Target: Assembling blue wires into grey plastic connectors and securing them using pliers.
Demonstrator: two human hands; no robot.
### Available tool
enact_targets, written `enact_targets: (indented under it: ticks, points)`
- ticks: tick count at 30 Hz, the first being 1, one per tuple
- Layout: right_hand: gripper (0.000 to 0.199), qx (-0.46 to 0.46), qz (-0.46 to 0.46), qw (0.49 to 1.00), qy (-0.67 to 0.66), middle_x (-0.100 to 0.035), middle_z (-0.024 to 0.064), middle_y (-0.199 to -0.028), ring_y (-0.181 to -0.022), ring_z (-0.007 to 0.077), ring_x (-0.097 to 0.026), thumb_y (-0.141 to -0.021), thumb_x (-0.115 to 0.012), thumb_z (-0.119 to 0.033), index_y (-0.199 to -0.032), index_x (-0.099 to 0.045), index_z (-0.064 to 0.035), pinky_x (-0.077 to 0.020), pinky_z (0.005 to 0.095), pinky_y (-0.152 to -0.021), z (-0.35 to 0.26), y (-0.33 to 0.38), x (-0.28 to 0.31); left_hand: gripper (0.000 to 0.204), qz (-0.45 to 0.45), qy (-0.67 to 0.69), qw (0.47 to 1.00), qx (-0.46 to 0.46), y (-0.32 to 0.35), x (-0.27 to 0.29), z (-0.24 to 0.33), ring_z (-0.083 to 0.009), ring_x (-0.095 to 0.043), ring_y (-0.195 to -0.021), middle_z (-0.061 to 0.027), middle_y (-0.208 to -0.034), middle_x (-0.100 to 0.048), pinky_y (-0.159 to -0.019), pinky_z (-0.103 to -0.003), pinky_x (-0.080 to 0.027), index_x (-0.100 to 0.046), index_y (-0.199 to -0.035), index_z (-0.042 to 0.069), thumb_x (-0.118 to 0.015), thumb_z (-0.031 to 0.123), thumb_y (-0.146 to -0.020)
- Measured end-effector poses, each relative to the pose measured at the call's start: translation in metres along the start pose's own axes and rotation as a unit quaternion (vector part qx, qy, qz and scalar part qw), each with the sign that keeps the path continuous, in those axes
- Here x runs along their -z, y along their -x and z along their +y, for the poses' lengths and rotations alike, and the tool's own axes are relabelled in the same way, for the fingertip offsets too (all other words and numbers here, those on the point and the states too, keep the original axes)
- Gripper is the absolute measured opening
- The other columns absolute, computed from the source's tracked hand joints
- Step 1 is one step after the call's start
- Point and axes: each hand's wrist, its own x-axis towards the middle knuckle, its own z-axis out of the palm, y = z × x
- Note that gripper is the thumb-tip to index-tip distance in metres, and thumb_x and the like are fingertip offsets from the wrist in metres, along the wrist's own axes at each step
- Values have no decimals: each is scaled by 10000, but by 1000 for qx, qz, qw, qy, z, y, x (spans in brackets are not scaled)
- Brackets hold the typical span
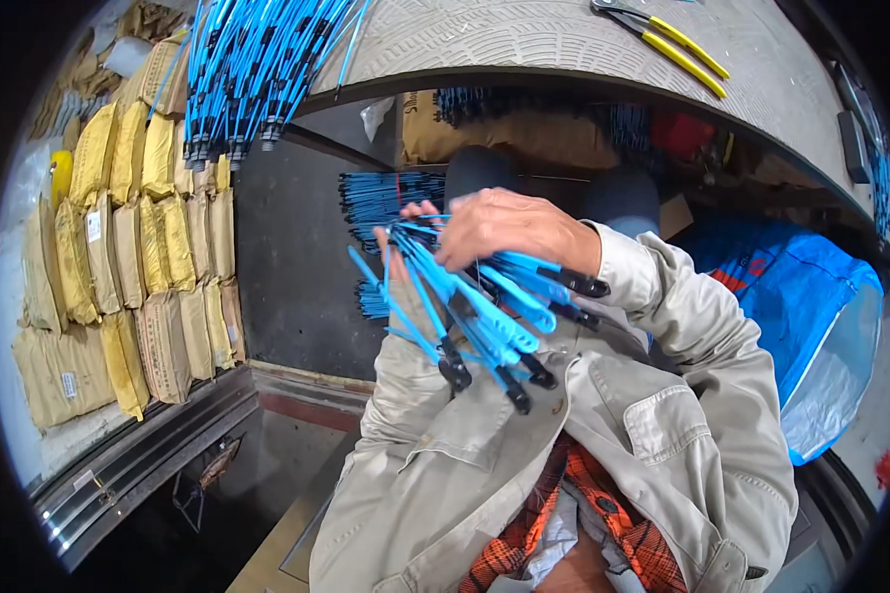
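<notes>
In front of my jacket a loose bundle of blue plastic strips (473, 314) fans out toward me. The strips have black tips, and some have wide flat ends with small holes. My left hand (396, 252) grips the bundle's far end, mostly hidden behind the strips, with a few fingertips showing. Across the top of the bundle lies my right hand (509, 229), knuckles up and fingers curled down round the strips; its fingertips are hidden. Beyond my hands, more blue strips with black ends (386, 198) lie in a dense pile.
A grey textured tabletop (465, 44) spans the far side, with yellow-handled pliers (684, 61) and a big heap of blue strips (262, 74). Paper-wrapped packages (129, 227) are stacked at left. A blue bag (811, 306) stands at right; a brown sack (524, 136) lies under the table.
</notes>
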Motion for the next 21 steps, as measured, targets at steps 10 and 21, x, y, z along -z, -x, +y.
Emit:
enact_targets:
  ticks: [10, 21]
  points:
    - [126, -125, 71, 977, -155, -602, 89, -768, -639, 212, -529, -719, -667, -88, -801, -595, -25, -440, 308, -646, -42, -2, 24, 441, 154, -455, 877, 13, 63, 79, 99, -213, -611, -863, -169, -1070, -570, -802, -306, -498, -480, -1165, -4, -455, 359, -914]
    - [180, -282, 262, 899, -211, -537, 53, -831, -729, 148, -492, -758, -559, -11, -938, -550, -5, -413, 237, -694, -21, 29, -8, 675, -169, -572, 792, -134, -10, -80, -49, -159, -559, -809, -137, -1007, -601, -778, -261, -443, -470, -1185, 19, -647, 487, -733]
